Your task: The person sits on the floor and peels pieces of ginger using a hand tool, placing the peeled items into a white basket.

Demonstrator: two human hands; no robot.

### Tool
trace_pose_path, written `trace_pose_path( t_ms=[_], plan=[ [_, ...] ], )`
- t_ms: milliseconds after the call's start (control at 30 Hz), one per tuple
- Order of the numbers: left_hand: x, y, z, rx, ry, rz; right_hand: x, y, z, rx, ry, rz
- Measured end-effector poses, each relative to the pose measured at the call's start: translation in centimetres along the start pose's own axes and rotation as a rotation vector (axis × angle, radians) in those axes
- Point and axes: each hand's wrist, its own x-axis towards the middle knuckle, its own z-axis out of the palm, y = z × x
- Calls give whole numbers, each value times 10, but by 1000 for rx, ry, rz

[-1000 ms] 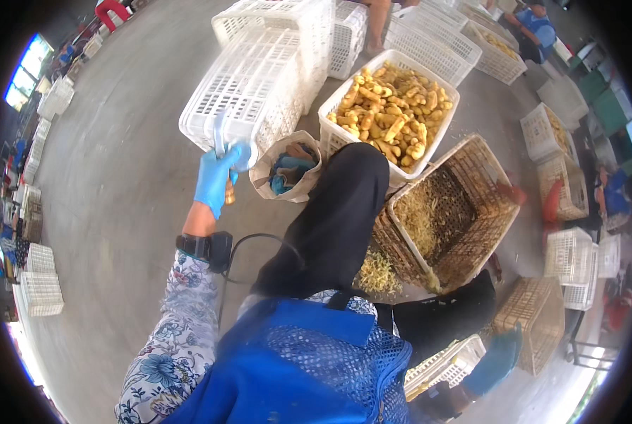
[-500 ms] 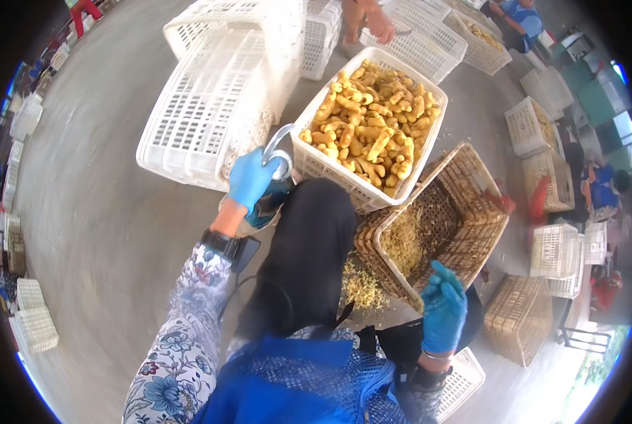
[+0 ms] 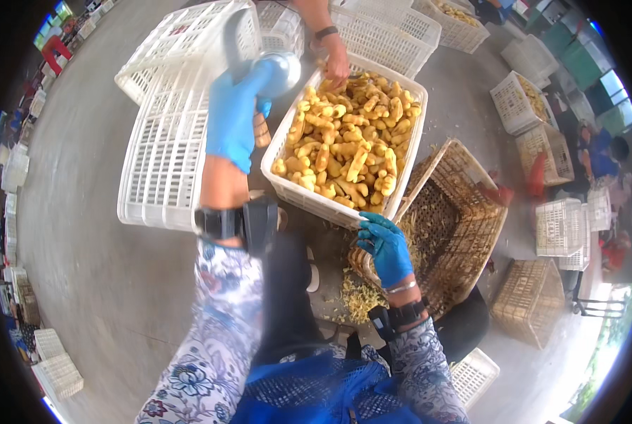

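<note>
My left hand point(image 3: 233, 120), in a blue glove, is raised over the white crates. It is closed on a shiny metal thing point(image 3: 281, 73) with a rounded end and a curved grey arm; motion blurs it and its kind is unclear. A white crate point(image 3: 272, 168) full of yellow-brown ginger point(image 3: 355, 141) stands ahead. At its near edge is my right hand point(image 3: 386, 249), blue-gloved, fingers stretched out and fingertips at the rim. Beside that hand a tilted brown woven-look basket point(image 3: 482, 205) holds pale scraps point(image 3: 415, 230).
Another person's bare hand point(image 3: 337, 63) reaches into the ginger from the far side. White crates point(image 3: 162, 152) are stacked at the left, more crates point(image 3: 394, 32) stand behind. Scraps point(image 3: 362, 297) lie on the floor by my legs. A brown crate point(image 3: 528, 304) stands at the right.
My left hand has risen and moved forward with the metal thing. My right hand has moved left and forward to the ginger crate's rim. The other person's hand has come down to the ginger.
</note>
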Motion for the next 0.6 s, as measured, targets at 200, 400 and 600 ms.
trace_pose_path(
  t_ms=[200, 400, 600],
  plan=[
    [-8, -49, -10, -297, 112, -130, 73, 11, -3, -148, 129, -101],
    [-10, -43, -11, -343, 52, -136, 133, 16, 9, -119, 239, -59],
    [-9, -42, -6, -262, 77, -151, 172, 19, 22, -783, 407, -404]
  ],
)
